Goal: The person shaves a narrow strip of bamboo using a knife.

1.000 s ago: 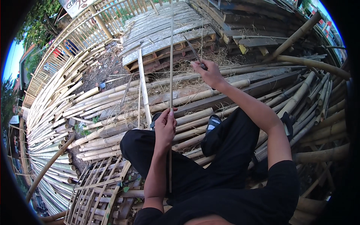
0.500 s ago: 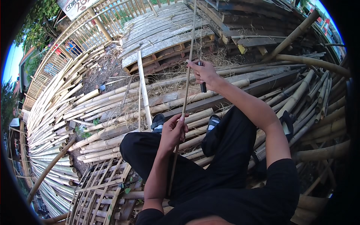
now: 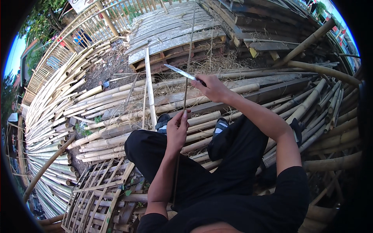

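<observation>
In the head view, here's the left hand (image 3: pixel 176 132), thumb and fingers pinched on a thin strip (image 3: pixel 190 50) that stands tall in front of the body. Its lower end drops past the wrist to the dark trousers (image 3: pixel 194 180); the upper length runs up the line of sight across the pallet (image 3: pixel 155 29), toward its far right corner. That low grip, I'd say, steadies the strip and leaves a long stretch free above the hand.

And over to the right hand (image 3: pixel 211 88): fingers wrapped round the handle of a knife (image 3: pixel 179 72), blade thrust out leftward, its tip seen against the pallet's near edge, roughly midway between the near corners. Held that way, presumably, so the blade can lie across the strip with the knuckles to one side. Blade and strip cross right in front of those right fingers, well above the left ones; whether the edge actually touches, I can't tell.

So the strip sits between the left fingers, and just left of the right ones. Below, bamboo poles (image 3: pixel 206 119) lie around the feet, a pale slat (image 3: pixel 149 85) rises beside the left sandal (image 3: pixel 162 123), and a lattice (image 3: pixel 97 186) rests lower left.
</observation>
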`<control>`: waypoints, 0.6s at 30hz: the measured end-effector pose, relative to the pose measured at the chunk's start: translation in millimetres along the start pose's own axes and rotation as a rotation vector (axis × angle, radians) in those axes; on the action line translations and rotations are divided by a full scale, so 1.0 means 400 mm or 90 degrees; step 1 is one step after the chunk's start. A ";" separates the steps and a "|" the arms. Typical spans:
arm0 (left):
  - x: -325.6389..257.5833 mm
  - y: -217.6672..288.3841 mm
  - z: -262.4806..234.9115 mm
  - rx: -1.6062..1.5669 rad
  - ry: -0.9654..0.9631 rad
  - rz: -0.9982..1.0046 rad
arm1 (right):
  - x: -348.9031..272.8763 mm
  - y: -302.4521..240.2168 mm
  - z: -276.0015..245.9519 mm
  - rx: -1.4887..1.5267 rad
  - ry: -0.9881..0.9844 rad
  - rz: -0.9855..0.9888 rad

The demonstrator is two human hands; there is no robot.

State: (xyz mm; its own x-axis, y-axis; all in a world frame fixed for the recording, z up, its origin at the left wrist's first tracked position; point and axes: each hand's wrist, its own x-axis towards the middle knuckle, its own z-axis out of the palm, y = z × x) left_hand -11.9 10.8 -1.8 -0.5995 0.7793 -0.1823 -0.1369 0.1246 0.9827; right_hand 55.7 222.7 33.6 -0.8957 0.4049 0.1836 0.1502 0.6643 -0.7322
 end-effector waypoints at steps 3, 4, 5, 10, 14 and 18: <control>-0.002 0.007 0.000 0.049 0.038 0.018 | -0.026 -0.005 0.026 -0.058 -0.047 -0.054; -0.004 0.013 0.000 0.064 0.049 0.022 | -0.034 -0.006 0.037 -0.076 -0.063 -0.064; -0.001 0.009 -0.003 0.080 0.056 0.032 | -0.040 -0.002 0.048 -0.079 -0.076 -0.073; 0.001 0.007 -0.012 0.142 0.089 0.056 | -0.053 -0.003 0.087 -0.134 -0.143 -0.112; -0.004 0.012 -0.009 0.222 0.120 0.124 | -0.066 -0.007 0.103 -0.126 -0.163 -0.129; -0.013 0.023 -0.006 0.232 0.121 0.113 | -0.054 -0.009 0.086 -0.184 -0.183 -0.127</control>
State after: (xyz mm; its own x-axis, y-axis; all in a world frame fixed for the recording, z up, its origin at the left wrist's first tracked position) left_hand -11.8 6.4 8.0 -0.7276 0.6857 0.0213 0.2478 0.2336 0.9402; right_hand 60.1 189.8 9.9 -0.9926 0.0880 0.0834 0.0373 0.8764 -0.4802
